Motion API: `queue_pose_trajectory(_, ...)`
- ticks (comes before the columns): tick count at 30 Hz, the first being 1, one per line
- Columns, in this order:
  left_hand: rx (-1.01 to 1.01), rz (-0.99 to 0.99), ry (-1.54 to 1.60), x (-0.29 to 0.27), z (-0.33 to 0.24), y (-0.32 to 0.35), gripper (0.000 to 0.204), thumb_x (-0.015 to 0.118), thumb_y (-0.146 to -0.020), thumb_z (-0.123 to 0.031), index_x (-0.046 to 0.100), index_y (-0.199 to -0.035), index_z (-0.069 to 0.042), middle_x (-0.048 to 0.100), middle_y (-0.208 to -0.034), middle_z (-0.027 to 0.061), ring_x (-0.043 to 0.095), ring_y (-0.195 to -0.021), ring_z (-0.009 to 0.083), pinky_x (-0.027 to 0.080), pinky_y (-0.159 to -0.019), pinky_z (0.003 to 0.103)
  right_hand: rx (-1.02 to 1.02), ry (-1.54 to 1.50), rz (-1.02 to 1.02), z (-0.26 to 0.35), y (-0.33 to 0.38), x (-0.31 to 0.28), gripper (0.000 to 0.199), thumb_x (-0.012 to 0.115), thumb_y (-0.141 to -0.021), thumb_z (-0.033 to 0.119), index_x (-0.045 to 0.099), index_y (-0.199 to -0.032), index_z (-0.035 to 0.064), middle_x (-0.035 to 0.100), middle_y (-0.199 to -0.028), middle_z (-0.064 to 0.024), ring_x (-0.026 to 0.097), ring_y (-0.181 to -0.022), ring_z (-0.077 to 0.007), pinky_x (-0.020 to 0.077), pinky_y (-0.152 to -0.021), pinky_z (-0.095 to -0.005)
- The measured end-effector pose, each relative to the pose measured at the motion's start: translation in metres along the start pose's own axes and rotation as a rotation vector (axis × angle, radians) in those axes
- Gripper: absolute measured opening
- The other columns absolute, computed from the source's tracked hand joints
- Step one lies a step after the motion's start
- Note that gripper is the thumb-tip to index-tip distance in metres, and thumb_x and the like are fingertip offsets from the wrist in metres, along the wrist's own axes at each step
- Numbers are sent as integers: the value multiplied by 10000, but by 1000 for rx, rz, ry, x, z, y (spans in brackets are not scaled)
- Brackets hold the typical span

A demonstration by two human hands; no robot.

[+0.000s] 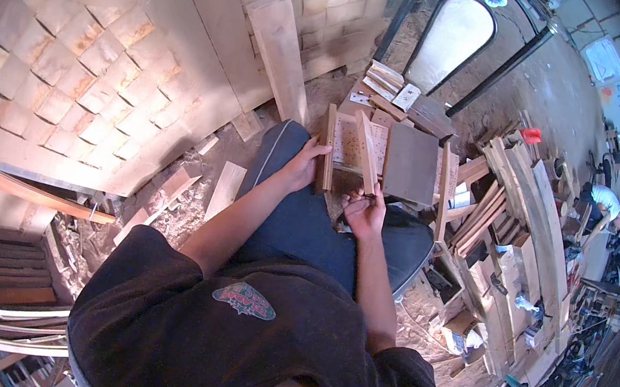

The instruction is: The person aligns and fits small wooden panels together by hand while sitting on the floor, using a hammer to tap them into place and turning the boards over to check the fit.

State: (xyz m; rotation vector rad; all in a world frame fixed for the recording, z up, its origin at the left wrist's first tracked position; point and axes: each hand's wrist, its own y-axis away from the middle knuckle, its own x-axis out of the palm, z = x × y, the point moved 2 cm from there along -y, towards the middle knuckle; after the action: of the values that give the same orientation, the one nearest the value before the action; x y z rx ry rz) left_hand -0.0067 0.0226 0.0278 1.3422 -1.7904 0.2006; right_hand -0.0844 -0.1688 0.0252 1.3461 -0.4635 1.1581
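Observation:
My left hand (304, 165) grips the edge of an upright narrow wooden board (327, 149) that stands by my left knee. A slim wooden strip (366, 150) slants beside it, its near end pinched in the fingers of my right hand (364, 213). Between the two pieces a pale board (348, 137) with dark speckles shows. A dark brown flat panel (410, 164) lies to the right of the strip, close to my right hand. How these pieces join underneath cannot be made out.
Small wood offcuts (390, 98) lie beyond the work. A chair with a pale back (451, 44) stands farther off. Stacked planks (526, 214) fill the right side. Carved wooden panels (99, 72) lean on the left, with a loose plank (280, 52) beside them. A person (605, 202) is far right.

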Motion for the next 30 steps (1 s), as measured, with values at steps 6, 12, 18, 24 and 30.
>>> queue_pose_trajectory(6,74,43,19,15,-1,9,692,680,-862,-255,328,-1441,-116,533,-1224,73,536,-1139,224,452,-995,415,25,-333,345,-18,42,32,342,523,-993,392,632,-918,76,552,-722,24,514,-690,-90,395,-826,-322)
queue_pose_trajectory(12,29,-14,30,6,6,8,729,671,-886,-197,263,-1481,-89,475,-1372,92,472,-1279,231,421,-1056,433,49,-385,422,-18,64,40,338,549,-974,416,659,-891,107,539,-686,20,471,-658,-116,393,-826,-332)
queue_pose_trajectory(18,125,-13,47,4,5,8,709,672,-897,-133,253,-1466,-81,494,-1349,102,503,-1257,240,446,-1039,451,-51,-163,359,-22,70,48,313,549,-984,382,611,-890,90,561,-741,9,519,-690,-103,399,-801,-330)
queue_pose_trajectory(24,38,-9,93,-1,7,7,789,705,-887,-108,180,-1476,-87,495,-1343,133,539,-1221,269,448,-1048,441,-368,689,-106,-20,66,48,280,672,-920,225,651,-1047,-23,669,-909,-79,628,-776,-153,492,-723,-314)
queue_pose_trajectory(30,152,-7,10,-1,9,5,842,752,-849,-95,182,-1468,-89,460,-1370,136,482,-1279,254,438,-1055,450,-632,1078,-238,-33,66,55,245,715,-887,159,707,-937,-81,708,-839,-77,636,-747,-109,497,-660,-267)
